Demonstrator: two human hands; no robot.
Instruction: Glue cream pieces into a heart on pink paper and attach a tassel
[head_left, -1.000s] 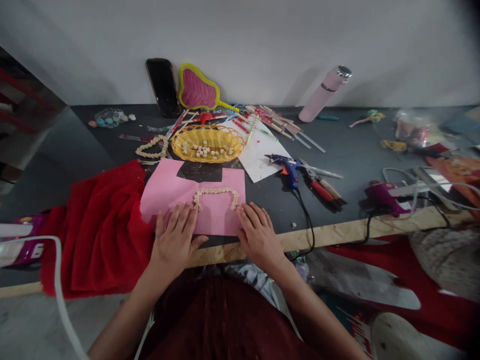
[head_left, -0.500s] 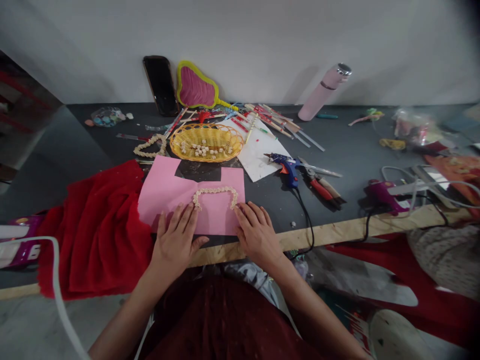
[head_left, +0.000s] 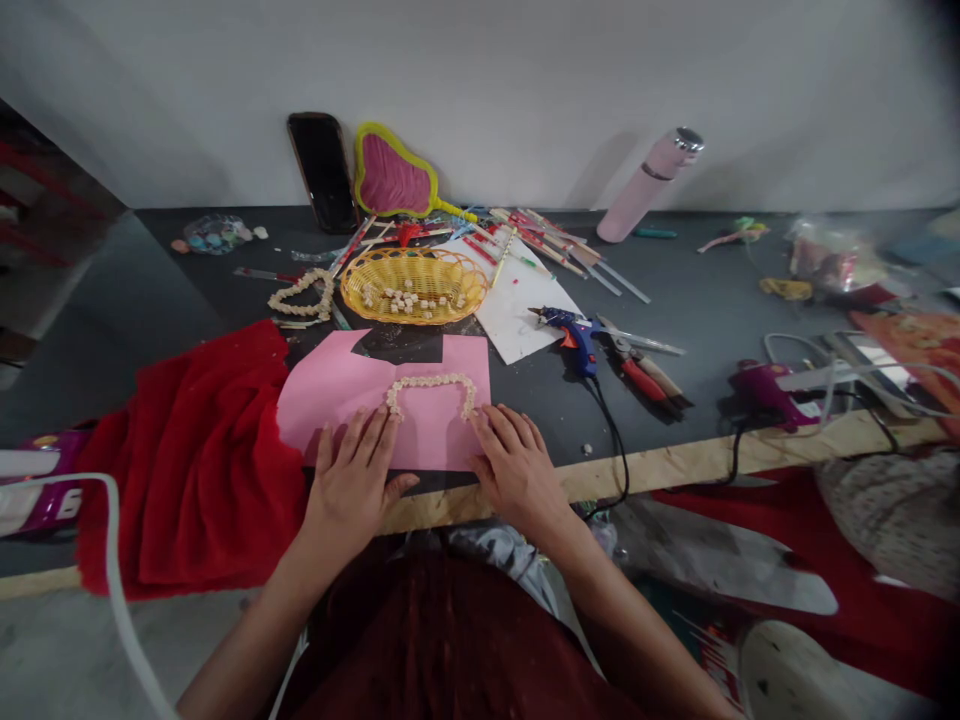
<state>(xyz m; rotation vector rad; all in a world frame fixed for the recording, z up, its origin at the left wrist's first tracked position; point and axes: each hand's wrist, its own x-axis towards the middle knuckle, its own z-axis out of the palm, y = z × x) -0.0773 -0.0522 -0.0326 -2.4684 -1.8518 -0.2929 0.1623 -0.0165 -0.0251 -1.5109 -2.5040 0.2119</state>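
A person is working at a dark tabletop (head_left: pixel 705 310), and from where I am standing both palms are facing down. The left hand (head_left: pixel 354 475) is lying flat on a pink sheet (head_left: pixel 330 380), its fingers stretched out and released, the thumb pointing inward near the table's front edge. The right hand (head_left: pixel 519 468) is resting at the sheet's right edge, its fingers extended and grasping nothing that I am seeing. Between them, a strip of pale beads (head_left: pixel 431 380) is lying on the pink sheet in a squared arch, its two ends pointing toward the person. Each end is sitting right by the fingertips of one hand; whether they are touching, I cannot tell.

Just beyond the sheet, a yellow basket (head_left: pixel 405 268) is holding loose pale pieces (head_left: pixel 407 300), and a beaded loop (head_left: pixel 327 290) is lying to its left. A blue glue gun (head_left: pixel 581 345) is resting beside red-handled pliers (head_left: pixel 645 378) to the right, while a red cloth (head_left: pixel 202 460) is spilling over the table edge at left. Against the wall, a phone (head_left: pixel 322 170) is leaning.
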